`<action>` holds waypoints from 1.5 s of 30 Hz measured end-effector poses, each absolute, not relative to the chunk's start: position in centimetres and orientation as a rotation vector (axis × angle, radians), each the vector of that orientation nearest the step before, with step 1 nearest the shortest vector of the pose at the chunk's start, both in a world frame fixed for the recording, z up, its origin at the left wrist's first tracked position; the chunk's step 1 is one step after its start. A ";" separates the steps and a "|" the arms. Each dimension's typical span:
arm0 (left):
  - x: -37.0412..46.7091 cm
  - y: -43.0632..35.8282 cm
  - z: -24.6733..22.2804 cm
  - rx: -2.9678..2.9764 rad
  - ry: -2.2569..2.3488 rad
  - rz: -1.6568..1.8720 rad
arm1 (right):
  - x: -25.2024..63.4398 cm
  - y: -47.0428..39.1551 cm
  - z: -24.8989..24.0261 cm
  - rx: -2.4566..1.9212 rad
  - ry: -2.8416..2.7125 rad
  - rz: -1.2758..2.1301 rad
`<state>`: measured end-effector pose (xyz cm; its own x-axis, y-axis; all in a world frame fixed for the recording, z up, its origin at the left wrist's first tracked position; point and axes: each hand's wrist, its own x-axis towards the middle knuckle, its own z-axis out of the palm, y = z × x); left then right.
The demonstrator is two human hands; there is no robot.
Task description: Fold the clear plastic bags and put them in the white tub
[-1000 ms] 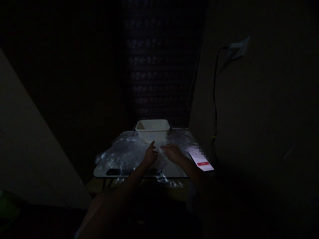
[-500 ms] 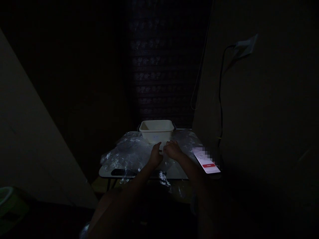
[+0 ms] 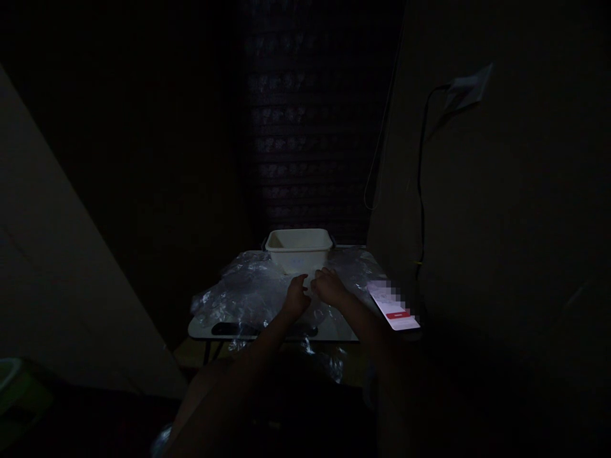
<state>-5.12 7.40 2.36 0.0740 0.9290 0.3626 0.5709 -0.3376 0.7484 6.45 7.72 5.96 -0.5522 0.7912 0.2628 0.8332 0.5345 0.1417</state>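
A crumpled sheet of clear plastic wrap [image 3: 243,286] is spread over a small white table [image 3: 199,328] and hangs past its front edge. My left hand [image 3: 296,299] is over the middle of the sheet, its fingers bent and pinching at the plastic. Close beside it, my right hand [image 3: 328,286] is closed with curled fingers on the same plastic. Dim light hides the exact grip of both hands. Just beyond them stands a cream plastic tub [image 3: 300,259], upright and with dark handles at its sides.
A phone [image 3: 394,310] with a lit screen lies at the table's right edge. A black cable [image 3: 421,178] runs down the right wall from a socket [image 3: 470,88]. On the floor at lower left is a green basket [image 3: 23,394]. A dark patterned blind [image 3: 296,127] hangs behind.
My hands stay close together, with only slight finger movement. The plastic hanging at the front edge has shifted a little to the right. The tub and phone have not moved on the table.
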 end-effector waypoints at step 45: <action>-9.0 5.6 3.8 2.507 1.560 0.810 | 12.4 -0.9 1.5 -0.916 -2.690 -0.136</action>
